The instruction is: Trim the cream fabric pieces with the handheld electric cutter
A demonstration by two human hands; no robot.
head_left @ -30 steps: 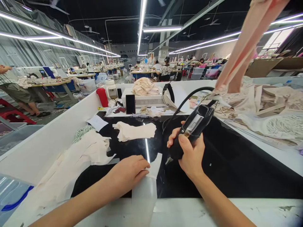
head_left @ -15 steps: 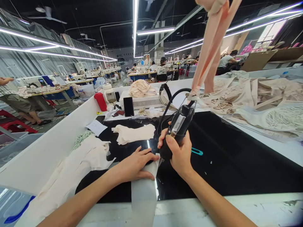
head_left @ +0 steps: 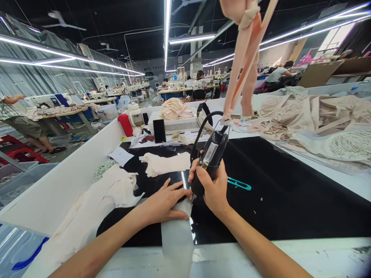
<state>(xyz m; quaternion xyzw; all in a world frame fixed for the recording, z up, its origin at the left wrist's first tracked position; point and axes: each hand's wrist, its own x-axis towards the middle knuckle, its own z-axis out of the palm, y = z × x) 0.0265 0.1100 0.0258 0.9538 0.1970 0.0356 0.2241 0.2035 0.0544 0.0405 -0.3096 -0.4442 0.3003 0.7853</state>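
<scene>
My right hand (head_left: 213,185) is wrapped round a black corded power tool (head_left: 211,151) with a silver plate on its side. Its narrow metal tip (head_left: 193,199) points down at the right edge of a pale fabric strip (head_left: 177,241). Spread flat, my left hand (head_left: 169,202) presses on the strip's far end, its index fingertip close to the tip. The strip runs toward me over the table's front edge. From above, knotted pink straps (head_left: 242,65) hang down to the tool's back end. A teal snips-like tool (head_left: 239,183) lies right of my right hand.
A black mat (head_left: 278,197) covers the worktop. Cream fabric pieces (head_left: 165,164) lie beyond my left hand, with a longer pile (head_left: 95,204) at left. Beige garments (head_left: 313,116) are heaped at right. A phone (head_left: 159,131) leans on a white box (head_left: 182,125). White side walls (head_left: 66,181) border the table.
The power tool and my right hand have moved left, bringing the tip closer to my left fingertips and the strip's edge. The pink straps have swung left. My left hand stays on the strip.
</scene>
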